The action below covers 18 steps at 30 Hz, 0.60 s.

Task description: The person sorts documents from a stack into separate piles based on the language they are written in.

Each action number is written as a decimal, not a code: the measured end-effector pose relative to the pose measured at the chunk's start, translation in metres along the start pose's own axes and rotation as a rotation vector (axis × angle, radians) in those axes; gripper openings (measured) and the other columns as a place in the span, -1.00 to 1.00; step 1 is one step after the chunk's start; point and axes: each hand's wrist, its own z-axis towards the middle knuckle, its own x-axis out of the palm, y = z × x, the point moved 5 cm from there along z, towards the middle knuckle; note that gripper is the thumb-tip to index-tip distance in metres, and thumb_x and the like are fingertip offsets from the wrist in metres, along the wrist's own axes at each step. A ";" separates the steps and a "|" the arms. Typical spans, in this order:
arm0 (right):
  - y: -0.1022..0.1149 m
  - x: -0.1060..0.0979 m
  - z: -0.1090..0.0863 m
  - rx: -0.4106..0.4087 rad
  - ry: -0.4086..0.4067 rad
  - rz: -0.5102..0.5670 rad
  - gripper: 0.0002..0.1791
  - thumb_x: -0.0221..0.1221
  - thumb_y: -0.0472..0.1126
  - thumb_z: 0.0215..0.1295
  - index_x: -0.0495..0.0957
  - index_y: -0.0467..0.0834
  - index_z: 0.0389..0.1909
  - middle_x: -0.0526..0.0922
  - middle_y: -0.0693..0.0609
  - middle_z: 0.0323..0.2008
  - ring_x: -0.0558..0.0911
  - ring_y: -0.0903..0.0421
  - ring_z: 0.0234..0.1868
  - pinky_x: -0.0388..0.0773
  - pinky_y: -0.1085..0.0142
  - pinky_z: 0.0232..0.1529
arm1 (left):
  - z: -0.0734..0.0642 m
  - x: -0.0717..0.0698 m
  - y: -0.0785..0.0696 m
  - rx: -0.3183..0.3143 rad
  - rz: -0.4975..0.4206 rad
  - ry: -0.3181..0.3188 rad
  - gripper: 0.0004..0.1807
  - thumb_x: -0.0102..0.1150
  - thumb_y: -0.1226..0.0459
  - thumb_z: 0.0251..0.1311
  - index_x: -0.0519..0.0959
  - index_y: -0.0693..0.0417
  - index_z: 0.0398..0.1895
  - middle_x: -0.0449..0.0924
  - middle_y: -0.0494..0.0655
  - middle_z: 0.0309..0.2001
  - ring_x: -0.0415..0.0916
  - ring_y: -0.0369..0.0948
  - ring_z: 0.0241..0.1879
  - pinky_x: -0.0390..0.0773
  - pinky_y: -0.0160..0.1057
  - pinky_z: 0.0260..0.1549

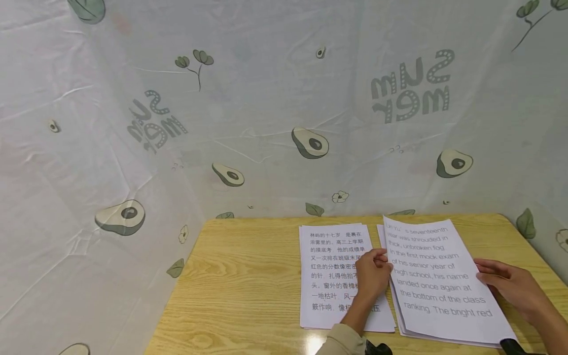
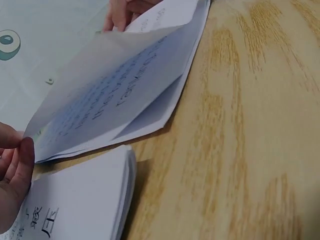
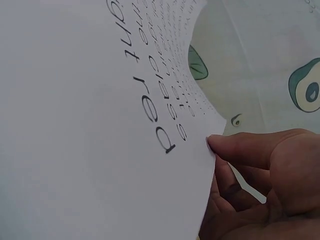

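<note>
A sheet of paper (image 1: 437,281) printed in English is lifted over the right stack, its top corner raised and its surface bowed. My left hand (image 1: 373,276) pinches its left edge between thumb and fingers, above the inner side of the left stack. At the opposite edge my right hand (image 1: 516,288) pinches the same sheet, thumb on the printed face, as the right wrist view shows. Beneath it, more paper (image 2: 165,112) lies on the table, mostly covered. The left paper stack (image 1: 326,296), with Chinese print, lies flat beside it, partly hidden by my left hand.
Both stacks sit on a wood-grain table (image 1: 230,286), toward its right side. Bare wood shows to their left. A pale curtain (image 1: 266,98) printed with avocados and leaves hangs behind the table's far edge.
</note>
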 end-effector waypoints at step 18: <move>-0.010 0.000 0.003 -0.016 -0.060 -0.133 -0.37 0.14 -0.17 0.63 0.33 -0.61 0.41 0.75 0.22 -0.16 0.61 0.47 -0.35 0.67 0.42 -0.32 | -0.003 0.006 0.004 -0.019 0.024 0.036 -0.67 0.46 0.52 0.14 0.79 0.12 -0.02 0.61 -0.32 -0.36 0.49 -0.51 -0.41 0.59 -0.50 -0.31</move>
